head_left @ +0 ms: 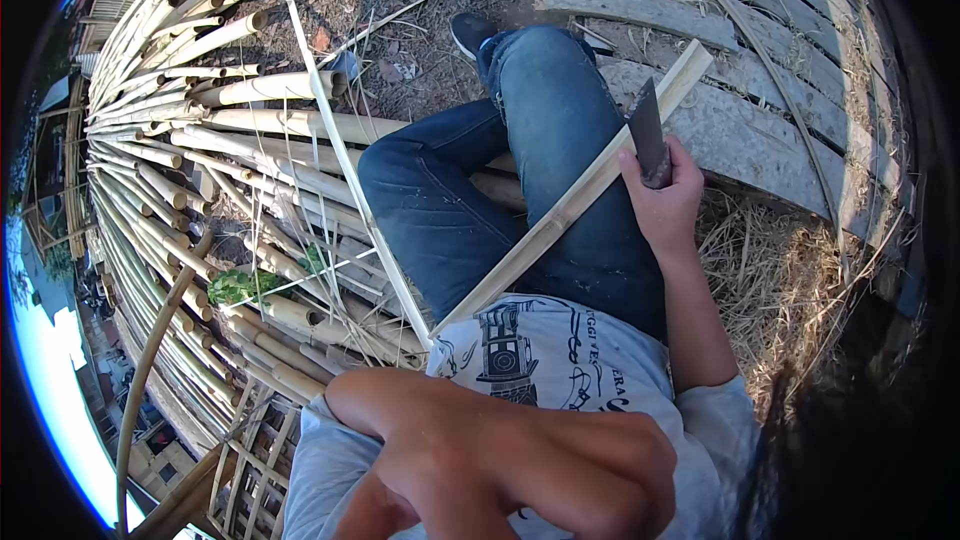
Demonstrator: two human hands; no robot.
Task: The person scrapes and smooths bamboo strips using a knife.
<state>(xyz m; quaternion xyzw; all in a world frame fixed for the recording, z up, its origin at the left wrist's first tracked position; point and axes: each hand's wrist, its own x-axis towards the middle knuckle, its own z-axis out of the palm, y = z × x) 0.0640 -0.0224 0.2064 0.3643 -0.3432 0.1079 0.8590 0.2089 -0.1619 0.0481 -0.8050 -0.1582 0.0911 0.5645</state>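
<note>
"So, from the left, what is there?"

"Far left of both hands' fingers, bamboo poles (pixel 275 90) lie heaped. Nearer, a thin pale strip (pixel 322 90) slants down toward the shirt (pixel 545 350), beyond the left fingers."

"And the left hand (pixel 500 460)?"

"Large and close, raised in front of the shirt. Its fingers look bent, but I cannot tell whether they hold anything."

"Where is the bamboo piece?"

"Ahead of the left fingers, a wider bamboo strip (pixel 555 226) runs diagonally from the shirt over the jeans (pixel 600 265), passing just left of the right fingertips and on beyond them."

"And the right hand (pixel 665 185)?"

"Thumb and fingers close around a dark blade (pixel 648 135), pointing away from the person, beside the strip. Whether its edge touches, I cannot tell. Weathered planks (pixel 740 120) lie beyond those fingers."

"Which step is this?"

"Blade work on the strip, I'd judge, perhaps a pause. The next move would call for a steady strip and left fingers clear of the edge."
</note>
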